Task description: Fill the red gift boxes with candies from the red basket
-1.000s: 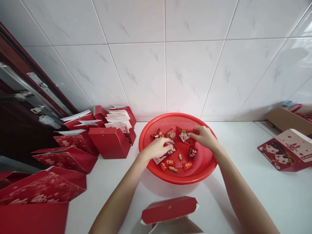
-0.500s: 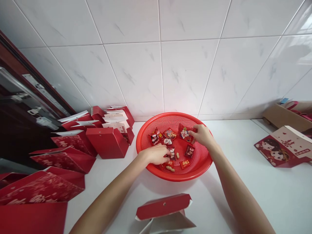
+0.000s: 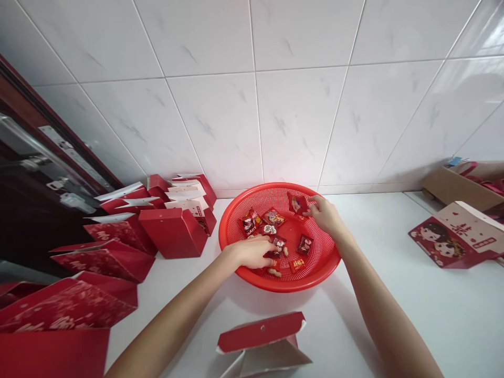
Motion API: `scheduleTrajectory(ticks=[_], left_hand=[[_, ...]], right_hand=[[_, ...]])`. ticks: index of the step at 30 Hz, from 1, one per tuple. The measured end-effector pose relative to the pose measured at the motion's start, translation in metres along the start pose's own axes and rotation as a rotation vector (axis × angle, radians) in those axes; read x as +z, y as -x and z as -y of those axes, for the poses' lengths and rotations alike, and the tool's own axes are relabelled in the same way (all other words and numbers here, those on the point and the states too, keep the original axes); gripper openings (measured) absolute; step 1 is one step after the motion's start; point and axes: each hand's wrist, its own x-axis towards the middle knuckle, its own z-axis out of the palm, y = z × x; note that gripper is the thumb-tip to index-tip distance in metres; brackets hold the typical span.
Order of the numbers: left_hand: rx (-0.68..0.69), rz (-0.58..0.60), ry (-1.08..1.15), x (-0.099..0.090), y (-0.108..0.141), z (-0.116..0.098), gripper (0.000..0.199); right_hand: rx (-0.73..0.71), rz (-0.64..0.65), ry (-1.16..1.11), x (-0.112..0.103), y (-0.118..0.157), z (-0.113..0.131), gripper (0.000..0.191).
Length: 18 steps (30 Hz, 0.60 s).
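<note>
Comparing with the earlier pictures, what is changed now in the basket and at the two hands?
The left hand has moved toward the near side of the basket, uncovering sweets behind it. The right hand has moved a red packet toward the far rim; no clear letting go. The peanuts and red bags stayed put.

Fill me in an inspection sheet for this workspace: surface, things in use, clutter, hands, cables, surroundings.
Surface: white tabletop, no spill seen on its visible parts.
Things in use: red mesh basket holding wrapped sweets and peanuts; open red box in front.
Clutter: red boxes crowded at left; patterned box and cardboard box at right.
Hands: left hand among the sweets; right hand at a red packet.
Cables: nothing seen.
Surroundings: tiled wall behind; keys at left.
</note>
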Motion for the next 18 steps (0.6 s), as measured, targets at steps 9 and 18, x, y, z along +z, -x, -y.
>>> scheduleTrajectory(ticks=[9,18], left_hand=[[0.005,0.068,-0.015,-0.004,0.002,-0.006,0.034],[-0.031,0.060,-0.007,-0.004,0.005,-0.007,0.042]], right_hand=[[-0.041,0.127,0.171,-0.001,0.004,0.005,0.021],[-0.079,0.276,0.331,-0.002,0.010,0.013,0.006]])
